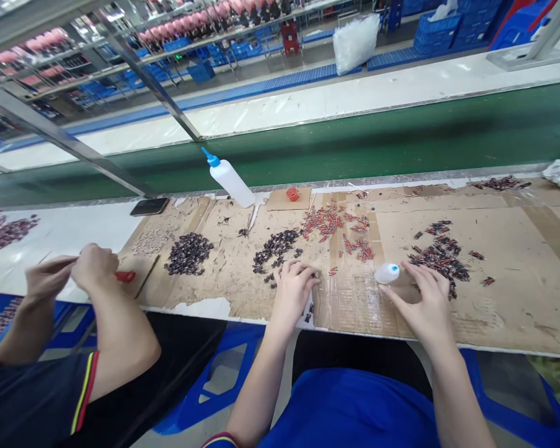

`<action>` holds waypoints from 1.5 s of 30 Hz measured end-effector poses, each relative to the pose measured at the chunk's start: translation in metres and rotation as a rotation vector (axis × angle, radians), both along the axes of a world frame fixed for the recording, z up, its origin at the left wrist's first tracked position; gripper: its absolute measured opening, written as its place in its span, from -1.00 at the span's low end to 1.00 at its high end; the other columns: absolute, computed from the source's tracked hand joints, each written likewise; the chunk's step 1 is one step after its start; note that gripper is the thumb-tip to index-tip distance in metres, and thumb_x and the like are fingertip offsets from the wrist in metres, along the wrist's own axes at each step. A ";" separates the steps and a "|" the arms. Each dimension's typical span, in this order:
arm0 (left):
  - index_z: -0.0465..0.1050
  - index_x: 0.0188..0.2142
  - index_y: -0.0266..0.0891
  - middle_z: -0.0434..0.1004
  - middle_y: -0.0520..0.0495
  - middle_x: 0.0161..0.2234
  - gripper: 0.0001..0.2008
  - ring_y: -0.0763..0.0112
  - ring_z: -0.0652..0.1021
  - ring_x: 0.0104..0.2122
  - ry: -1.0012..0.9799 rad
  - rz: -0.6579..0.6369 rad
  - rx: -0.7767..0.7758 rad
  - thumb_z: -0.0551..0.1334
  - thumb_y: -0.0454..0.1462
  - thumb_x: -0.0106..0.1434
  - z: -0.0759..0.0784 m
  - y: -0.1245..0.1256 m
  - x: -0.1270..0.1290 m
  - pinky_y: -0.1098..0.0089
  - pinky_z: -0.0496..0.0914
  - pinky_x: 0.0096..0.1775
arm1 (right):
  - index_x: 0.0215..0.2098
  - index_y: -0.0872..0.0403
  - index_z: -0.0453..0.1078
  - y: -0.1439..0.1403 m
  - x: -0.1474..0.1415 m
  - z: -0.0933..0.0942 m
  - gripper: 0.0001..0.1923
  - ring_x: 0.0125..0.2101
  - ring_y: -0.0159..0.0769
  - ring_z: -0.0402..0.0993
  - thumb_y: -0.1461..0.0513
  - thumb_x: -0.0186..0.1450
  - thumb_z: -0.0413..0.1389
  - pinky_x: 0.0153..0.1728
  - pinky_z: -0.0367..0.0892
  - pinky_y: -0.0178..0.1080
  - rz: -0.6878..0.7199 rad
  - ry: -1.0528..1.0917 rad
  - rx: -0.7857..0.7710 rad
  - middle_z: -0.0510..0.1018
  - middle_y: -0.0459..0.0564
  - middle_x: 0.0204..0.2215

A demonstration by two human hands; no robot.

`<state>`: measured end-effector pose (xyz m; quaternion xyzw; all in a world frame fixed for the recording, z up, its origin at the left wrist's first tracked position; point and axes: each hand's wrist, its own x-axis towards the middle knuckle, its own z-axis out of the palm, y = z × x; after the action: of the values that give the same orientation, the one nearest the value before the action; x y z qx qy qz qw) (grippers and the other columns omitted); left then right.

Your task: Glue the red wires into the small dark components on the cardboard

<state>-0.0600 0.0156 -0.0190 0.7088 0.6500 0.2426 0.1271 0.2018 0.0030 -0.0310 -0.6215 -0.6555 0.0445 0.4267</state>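
Note:
My left hand [293, 289] is closed, its fingers curled down at the cardboard [345, 305] beside a heap of small black parts [275, 249]. Something small and dark shows at its fingertips, too small to name. Between the thumb and index finger of my right hand [424, 298] is a small white bottle [385, 274] with a blue tip, tilted to the right. Just beyond that hand lies a pile of black and red parts [441, 255]. Red and dark slender parts [329, 224] are scattered ahead, between my hands.
A large white squeeze bottle [233, 183] with a blue nozzle stands by a red cap [292, 195] at the back. A phone [150, 206] lies to the left. A co-worker's hands [70, 274] work there, near another black pile [188, 254]. A green belt [354, 143] runs behind.

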 end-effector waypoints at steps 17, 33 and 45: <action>0.58 -0.25 -0.08 0.63 -0.02 -0.26 -0.88 0.26 0.49 -0.15 -0.180 -0.275 -0.120 0.30 -0.32 0.24 0.000 -0.010 0.040 0.20 0.18 -0.06 | -0.38 0.05 0.41 -0.008 -0.011 0.009 -0.62 -0.51 -0.26 0.48 -0.02 0.00 0.32 -0.47 0.37 -0.26 0.058 0.786 -0.210 0.57 -0.05 -0.49; 0.38 0.08 -0.14 0.67 -0.04 -0.25 -0.55 0.18 0.52 0.00 -0.326 -0.185 -0.202 0.26 -0.39 0.18 -0.004 -0.012 0.045 0.09 0.22 0.06 | -0.53 0.06 0.43 -0.014 -0.029 -0.001 -0.64 -0.66 -0.36 0.36 -0.05 0.17 0.16 -0.58 0.28 -0.31 -0.045 0.376 -0.123 0.50 -0.07 -0.66; 0.39 0.05 -0.14 0.67 -0.06 -0.25 -0.57 0.16 0.51 0.04 -0.330 -0.165 -0.217 0.27 -0.37 0.17 -0.002 -0.012 0.046 0.03 0.18 0.11 | -0.61 0.04 0.32 -0.010 -0.031 0.008 -0.67 -0.68 -0.39 0.28 0.02 0.17 0.14 -0.61 0.22 -0.33 0.022 0.287 -0.148 0.40 -0.12 -0.71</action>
<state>-0.0135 0.0037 -0.0214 0.6925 0.5825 0.2727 0.3267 0.1710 -0.0067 -0.0226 -0.6313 -0.5895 0.1857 0.4684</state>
